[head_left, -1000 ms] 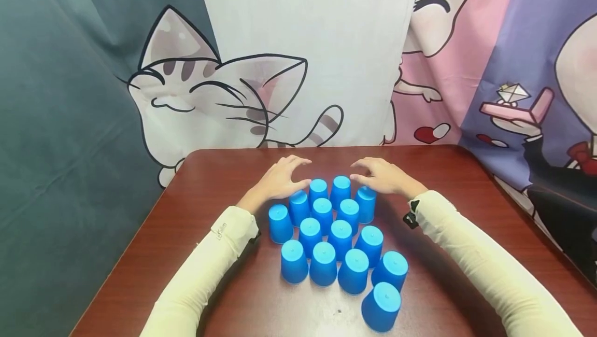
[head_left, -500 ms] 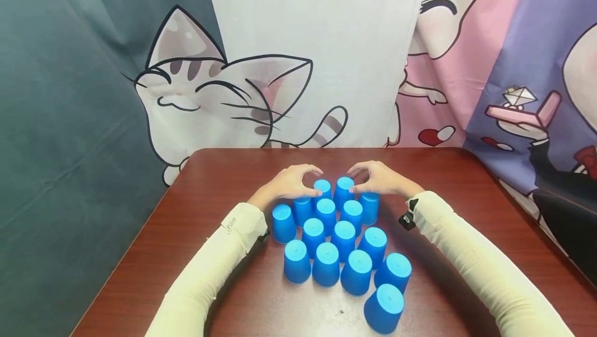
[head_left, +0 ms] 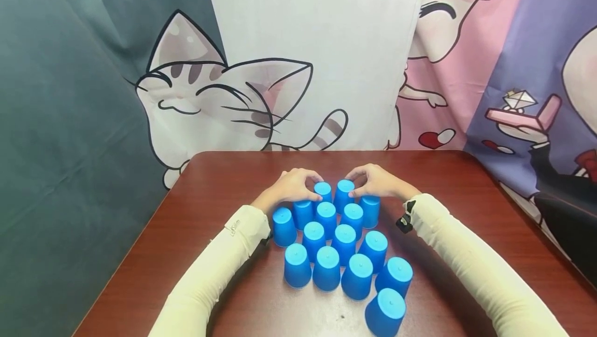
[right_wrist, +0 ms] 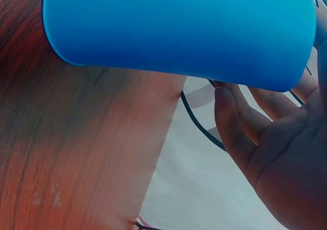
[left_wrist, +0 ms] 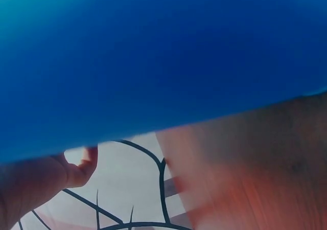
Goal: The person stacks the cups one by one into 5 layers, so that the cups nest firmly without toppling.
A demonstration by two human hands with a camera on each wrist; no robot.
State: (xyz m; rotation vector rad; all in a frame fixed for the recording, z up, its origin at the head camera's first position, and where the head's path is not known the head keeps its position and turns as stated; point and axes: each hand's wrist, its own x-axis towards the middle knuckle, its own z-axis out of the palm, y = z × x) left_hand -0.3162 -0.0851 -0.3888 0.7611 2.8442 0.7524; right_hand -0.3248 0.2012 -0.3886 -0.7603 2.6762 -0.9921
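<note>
Several blue plastic cups stand upside down in staggered rows on the table, seen in the head view. My left hand (head_left: 296,184) is curled around a back-row blue cup (head_left: 323,190), thumb at its near side and fingers behind it. Beside it, my right hand (head_left: 379,180) pinches the other back cup (head_left: 344,192) between thumb and fingers near its top. A blue cup wall (left_wrist: 168,61) fills most of the left wrist view and hides much of that hand. In the right wrist view, a large blue cup (right_wrist: 179,30) partly covers the fingers (right_wrist: 230,112).
The brown wooden table (head_left: 210,181) ends just beyond the back cups. Behind it hangs a cloth backdrop (head_left: 308,26) with cartoon figures. One cup (head_left: 385,311) stands nearest the front, and a cup (head_left: 370,211) sits under the right hand.
Both hands have come inward and their fingers have closed around the two back cups. The cups keep their arrangement; the view has shifted slightly.
</note>
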